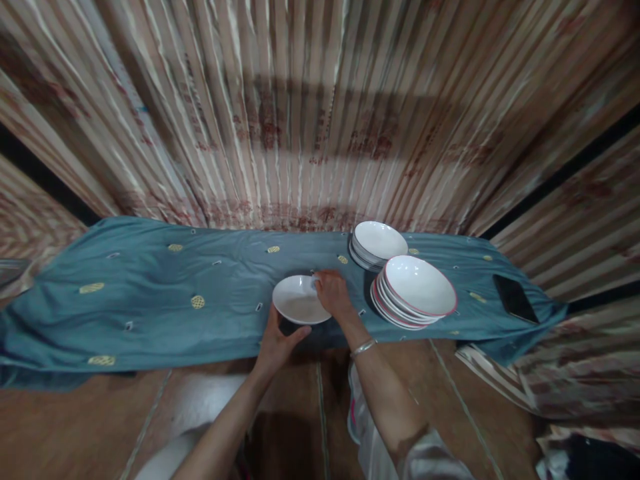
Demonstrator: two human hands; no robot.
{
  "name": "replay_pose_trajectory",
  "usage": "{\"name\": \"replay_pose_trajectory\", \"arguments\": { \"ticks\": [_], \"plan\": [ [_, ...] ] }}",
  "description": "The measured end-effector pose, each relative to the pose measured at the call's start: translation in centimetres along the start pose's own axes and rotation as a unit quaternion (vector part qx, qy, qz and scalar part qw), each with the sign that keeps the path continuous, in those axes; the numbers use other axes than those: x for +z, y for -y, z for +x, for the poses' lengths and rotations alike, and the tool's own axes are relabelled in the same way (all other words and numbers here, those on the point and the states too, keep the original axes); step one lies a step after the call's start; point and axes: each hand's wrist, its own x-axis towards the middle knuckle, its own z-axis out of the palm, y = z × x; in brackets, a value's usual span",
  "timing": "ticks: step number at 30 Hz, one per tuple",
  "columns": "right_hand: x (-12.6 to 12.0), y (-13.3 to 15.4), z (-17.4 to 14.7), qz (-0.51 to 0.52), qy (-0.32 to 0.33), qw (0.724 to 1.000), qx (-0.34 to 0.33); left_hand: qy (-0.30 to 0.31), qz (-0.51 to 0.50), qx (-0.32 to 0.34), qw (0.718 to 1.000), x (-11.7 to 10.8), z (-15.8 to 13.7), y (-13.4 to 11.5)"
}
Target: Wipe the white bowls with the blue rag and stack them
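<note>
A shallow white bowl (pixel 299 303) is tilted toward me near the front edge of the cloth-covered table. My left hand (pixel 278 341) grips it from the lower left, with the thumb along the near side and the fingers hidden beneath. My right hand (pixel 331 292) is closed at the bowl's right rim, its knuckles over the inside. Something small and pale shows at its fingertips, too small to make out. To the right stands a stack of white bowls with red rims (pixel 419 287), and behind it a stack of plain white bowls (pixel 380 241).
Under the bowls, a blue-green patterned cloth (pixel 160 300) covers the long narrow table. A black phone (pixel 515 298) lies at its right end. Striped curtains (pixel 300 120) hang behind and at both sides. Tiled floor (pixel 220 400) shows in front.
</note>
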Motion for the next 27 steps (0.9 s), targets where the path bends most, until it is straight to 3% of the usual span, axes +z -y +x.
{"name": "replay_pose_trajectory", "arguments": {
  "ticks": [7,17,22,27],
  "plan": [
    [-0.8,1.0,0.4,-0.031,0.035,0.999,-0.008,0.012,-0.039,-0.004,0.999,0.2,0.2,-0.1],
    [-1.5,2.4,0.3,-0.011,0.057,0.998,-0.033,-0.021,-0.036,-0.008,0.999,0.9,0.4,-0.7],
    [-1.6,2.9,0.4,0.068,0.050,0.995,-0.056,0.001,-0.007,0.001,1.000,0.7,0.2,-1.2],
    [-1.2,3.7,0.2,0.210,0.039,0.971,-0.109,0.007,0.028,0.003,1.000,0.4,0.1,-1.7]
  ]
}}
